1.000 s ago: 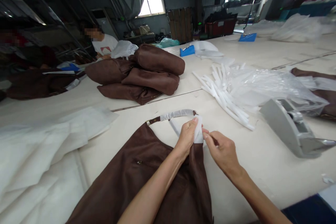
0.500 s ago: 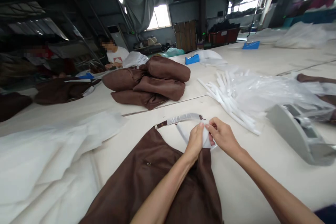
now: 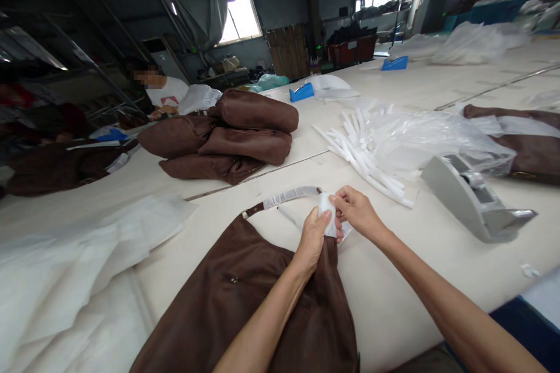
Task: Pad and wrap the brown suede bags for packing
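Observation:
A dark brown handbag (image 3: 262, 303) lies on the table in front of me, its strap arching away at the top. White wrapping (image 3: 291, 195) covers the strap's middle stretch. Around the strap's right end sits a sheet of white wrapping foam (image 3: 328, 218). My left hand (image 3: 310, 239) is closed on that wrapped part from the left, thumb on top. From the right, my right hand (image 3: 354, 210) pinches the edge of the same foam sheet. The strap beneath it is hidden.
Brown bags (image 3: 258, 140) are piled ahead. White foam sticks (image 3: 367, 157) lie by clear plastic (image 3: 437, 140), with a grey tape dispenser (image 3: 472, 198) to the right. White sheets (image 3: 56, 268) are stacked at left. A person (image 3: 164, 93) sits beyond the table.
The white foam sheet now lies wrapped closer round the strap's right end, and my right fingers have moved in against it. The view has turned slightly to the right.

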`<move>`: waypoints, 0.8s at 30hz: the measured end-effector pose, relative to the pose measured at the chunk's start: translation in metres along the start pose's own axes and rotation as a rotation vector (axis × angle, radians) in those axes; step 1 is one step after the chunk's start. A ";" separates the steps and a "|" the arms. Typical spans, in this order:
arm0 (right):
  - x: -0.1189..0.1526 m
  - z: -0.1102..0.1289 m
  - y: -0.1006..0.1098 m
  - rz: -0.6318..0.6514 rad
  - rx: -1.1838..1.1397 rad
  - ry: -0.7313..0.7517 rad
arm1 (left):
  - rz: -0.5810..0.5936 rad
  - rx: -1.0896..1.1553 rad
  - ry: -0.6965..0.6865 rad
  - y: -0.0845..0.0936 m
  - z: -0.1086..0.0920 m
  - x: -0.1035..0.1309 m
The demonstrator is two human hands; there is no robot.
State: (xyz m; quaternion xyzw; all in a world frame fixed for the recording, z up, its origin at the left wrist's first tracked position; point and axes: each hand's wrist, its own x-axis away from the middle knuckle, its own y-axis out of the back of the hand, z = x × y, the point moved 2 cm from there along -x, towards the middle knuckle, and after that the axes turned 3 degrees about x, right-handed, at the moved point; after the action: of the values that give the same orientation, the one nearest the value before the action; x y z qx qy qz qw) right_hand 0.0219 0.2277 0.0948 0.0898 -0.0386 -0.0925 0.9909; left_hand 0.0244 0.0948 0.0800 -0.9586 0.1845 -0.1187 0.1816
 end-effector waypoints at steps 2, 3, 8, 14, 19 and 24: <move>0.012 -0.009 -0.001 -0.030 -0.088 -0.038 | -0.021 0.006 0.002 0.002 0.001 -0.001; 0.019 -0.013 -0.001 -0.050 -0.115 -0.054 | -0.030 0.013 0.003 0.003 0.001 -0.001; 0.053 -0.024 -0.008 -0.101 -0.186 -0.036 | -0.059 0.031 0.000 0.006 -0.001 -0.001; 0.049 -0.023 -0.030 -0.069 -0.305 -0.153 | -0.071 0.056 0.024 0.002 -0.004 0.002; 0.046 -0.013 -0.043 -0.181 -0.028 -0.014 | -0.165 -0.119 -0.074 0.003 -0.008 0.002; 0.059 -0.012 -0.036 -0.048 0.047 0.103 | -0.253 -0.174 -0.109 0.012 -0.006 0.002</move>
State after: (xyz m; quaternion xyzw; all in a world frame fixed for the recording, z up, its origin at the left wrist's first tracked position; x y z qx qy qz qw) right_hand 0.0746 0.1836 0.0802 0.1187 0.0124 -0.1105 0.9867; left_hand 0.0203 0.0820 0.0815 -0.9913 0.0618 -0.0722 0.0911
